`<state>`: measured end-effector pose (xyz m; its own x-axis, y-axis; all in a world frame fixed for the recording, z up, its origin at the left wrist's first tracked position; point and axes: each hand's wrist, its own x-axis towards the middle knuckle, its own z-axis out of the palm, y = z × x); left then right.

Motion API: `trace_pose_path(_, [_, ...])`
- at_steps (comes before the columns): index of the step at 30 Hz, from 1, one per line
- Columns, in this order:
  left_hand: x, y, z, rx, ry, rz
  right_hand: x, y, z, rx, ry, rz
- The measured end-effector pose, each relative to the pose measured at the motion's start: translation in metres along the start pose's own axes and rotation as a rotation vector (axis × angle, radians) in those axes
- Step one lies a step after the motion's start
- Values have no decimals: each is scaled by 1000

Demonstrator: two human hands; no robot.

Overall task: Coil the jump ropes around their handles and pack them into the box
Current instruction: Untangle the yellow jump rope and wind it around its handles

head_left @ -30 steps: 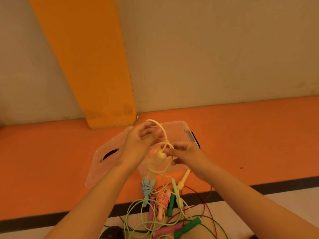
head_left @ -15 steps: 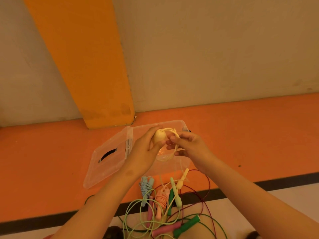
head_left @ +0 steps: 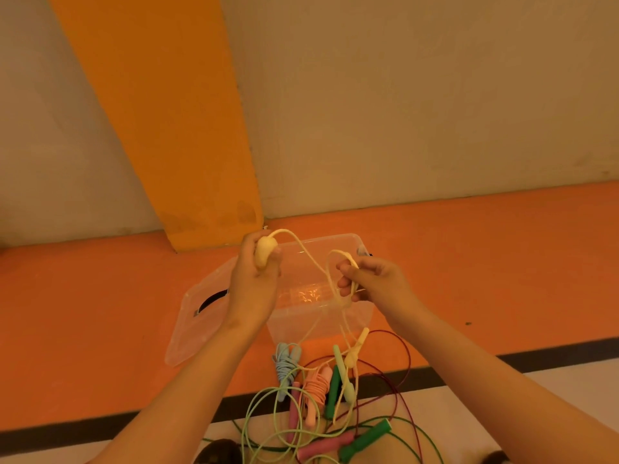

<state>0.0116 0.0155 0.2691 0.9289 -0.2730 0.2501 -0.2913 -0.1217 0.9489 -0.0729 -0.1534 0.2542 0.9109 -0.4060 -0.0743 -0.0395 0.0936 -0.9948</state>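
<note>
So far we count two done: the pale blue coiled jump rope (head_left: pixel 284 361) and the pink coiled jump rope (head_left: pixel 315 390) lie bundled on the orange floor (head_left: pixel 100 313) just before the clear plastic box (head_left: pixel 335 241), which looks empty. Our left grip (head_left: pixel 251 289) is wrapped round a handle of the yellow jump rope (head_left: pixel 264 254), and our right grip (head_left: pixel 375 283) pinches a loop of its cord. We judge that coiling the loose tangle of green and maroon jump ropes (head_left: pixel 365 440) and all the packing remain.

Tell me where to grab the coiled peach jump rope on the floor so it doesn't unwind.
Grip the peach jump rope across its wound middle, coming down from above. It lies flat, cord wrapped round both handles there, so squeezing the wraps should hold them; a bare handle end may let them slip.
</note>
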Motion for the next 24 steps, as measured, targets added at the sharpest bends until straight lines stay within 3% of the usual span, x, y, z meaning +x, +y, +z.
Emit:
trace_pose_path(5, [1,-6,0,175,-110,-60,-1,-5,-2,93,16,-7])
trace_pose_path(8, [-3,-7,6,284,-191,-1,-3,-10,2,137,-31,-29])
trace_pose_path(14, [-17,-1,22,186,-466,27,-6,-18,10,210,-138,-87])
trace_pose_path(18, [-17,2,25,112,-445,41,-7,-19,10,166,-163,-91])
trace_pose_path(21, [-14,5,23,72,-448,70,-7,-23,6,67,-57,-89])
trace_pose_path(24, [-9,6,19,-18,-345,67,-4,-23,-1,-14,68,-69])
